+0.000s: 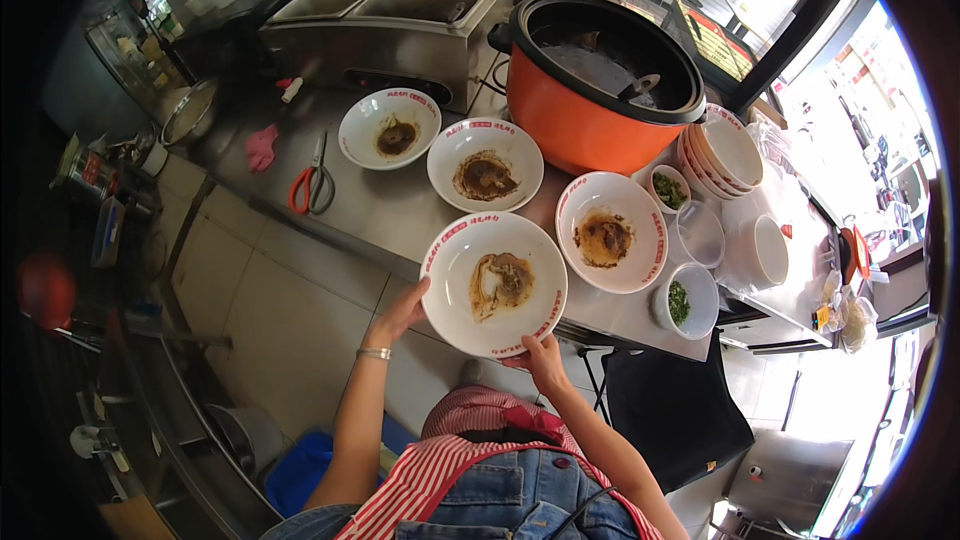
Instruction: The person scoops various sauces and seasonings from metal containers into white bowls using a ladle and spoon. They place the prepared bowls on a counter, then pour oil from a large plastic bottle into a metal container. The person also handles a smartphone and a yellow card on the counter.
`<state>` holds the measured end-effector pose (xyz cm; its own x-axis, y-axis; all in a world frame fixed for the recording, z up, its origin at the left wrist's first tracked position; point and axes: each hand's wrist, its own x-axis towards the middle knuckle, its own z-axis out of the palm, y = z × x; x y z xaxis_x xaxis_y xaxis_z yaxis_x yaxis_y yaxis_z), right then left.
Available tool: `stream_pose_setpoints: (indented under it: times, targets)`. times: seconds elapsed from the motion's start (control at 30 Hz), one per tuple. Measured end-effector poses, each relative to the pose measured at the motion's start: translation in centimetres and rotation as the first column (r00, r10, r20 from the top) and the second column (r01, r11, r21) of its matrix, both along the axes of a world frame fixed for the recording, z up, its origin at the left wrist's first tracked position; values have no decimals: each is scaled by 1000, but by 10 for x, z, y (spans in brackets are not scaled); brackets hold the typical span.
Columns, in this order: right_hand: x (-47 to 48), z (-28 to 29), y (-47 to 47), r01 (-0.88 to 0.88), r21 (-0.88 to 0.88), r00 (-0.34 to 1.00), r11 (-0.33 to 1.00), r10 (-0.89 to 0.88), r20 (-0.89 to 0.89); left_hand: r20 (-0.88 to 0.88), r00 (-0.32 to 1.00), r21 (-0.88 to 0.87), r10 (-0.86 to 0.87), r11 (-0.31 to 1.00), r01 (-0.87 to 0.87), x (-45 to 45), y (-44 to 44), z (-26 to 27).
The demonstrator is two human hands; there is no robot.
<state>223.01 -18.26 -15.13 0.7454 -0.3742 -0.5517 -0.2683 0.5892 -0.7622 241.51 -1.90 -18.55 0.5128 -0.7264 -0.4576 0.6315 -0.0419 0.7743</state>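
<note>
Both my hands grip a white bowl with red printed writing on its rim, at the counter's front edge. My left hand has its left side, and my right hand pinches the lower right rim. Brown sauce with a pale streak lies in its bottom. Just beyond, a second sauced bowl stands on the counter, with a third bowl to its left. A fourth bowl, holding reddish-brown sauce, is to the right of the held one.
An orange cooker of dark liquid stands behind, beside a steel food warmer. Scissors and a pink cloth lie left. Right are tubs of chopped greens, stacked bowls and a black chair.
</note>
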Motion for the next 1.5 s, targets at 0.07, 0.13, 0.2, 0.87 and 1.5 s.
stream_pose_setpoints:
  times: [0.07, 0.13, 0.2, 0.87, 1.5]
  targets:
    - [3, 1, 2, 31, -27, 999, 999, -31, -12, 190, 979, 32, 73, 996, -80, 42, -23, -12]
    - [3, -2, 2, 45, -37, 998, 998, -46, -35, 222, 959, 24, 175, 982, -185, 79, -55, -2]
    - [2, -1, 2, 42, -31, 998, 999, -44, -43, 166, 974, -33, 155, 988, -152, 101, -83, 10]
    - [50, 0, -12, 57, -5, 998, 998, -57, -32, 53, 909, -48, 414, 910, -412, 187, -67, -10]
    - [-38, -34, -35, -133, -164, 974, 977, 160, 163, 671, 386, -232, 634, 673, -702, 121, 18, -138]
